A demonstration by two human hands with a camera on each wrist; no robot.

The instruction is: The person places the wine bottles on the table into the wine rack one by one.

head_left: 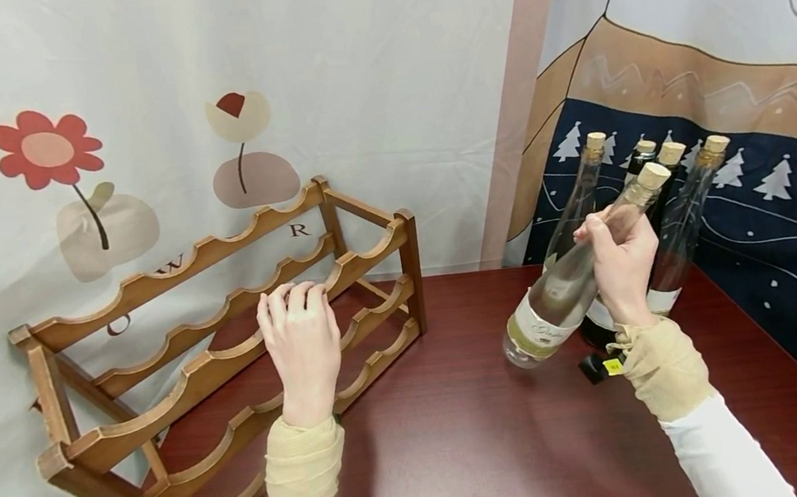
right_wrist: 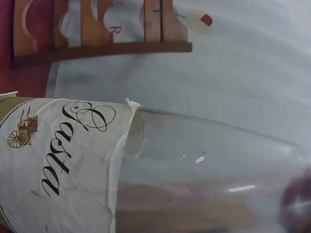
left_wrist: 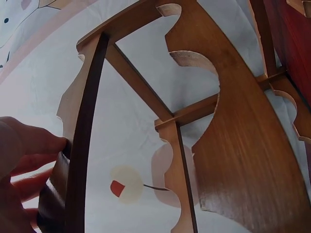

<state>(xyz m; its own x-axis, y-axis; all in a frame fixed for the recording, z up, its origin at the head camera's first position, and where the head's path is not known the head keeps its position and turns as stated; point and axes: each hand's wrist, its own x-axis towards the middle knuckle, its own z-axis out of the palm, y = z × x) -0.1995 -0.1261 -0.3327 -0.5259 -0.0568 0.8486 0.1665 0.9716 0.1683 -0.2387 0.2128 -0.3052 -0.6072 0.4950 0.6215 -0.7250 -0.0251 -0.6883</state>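
A wooden wine rack (head_left: 231, 377) with scalloped rails stands on the left of the table. My left hand (head_left: 301, 339) grips its front top rail; in the left wrist view the fingers (left_wrist: 41, 141) bend against the dark wood. Over on the right, my right hand (head_left: 624, 258) holds a clear, corked wine bottle (head_left: 560, 291) around its neck. The bottle leans, base toward the lower left, cork at the upper right. Its white label (right_wrist: 68, 155) fills the left of the right wrist view. Whether its base touches the table is hard to tell.
Several other corked bottles stand behind the right hand, among them a clear bottle (head_left: 689, 213). A small black object with a yellow tag (head_left: 613, 367) lies near the right wrist. Printed curtains (head_left: 385, 76) border the dark red table (head_left: 460, 448) at the back and right.
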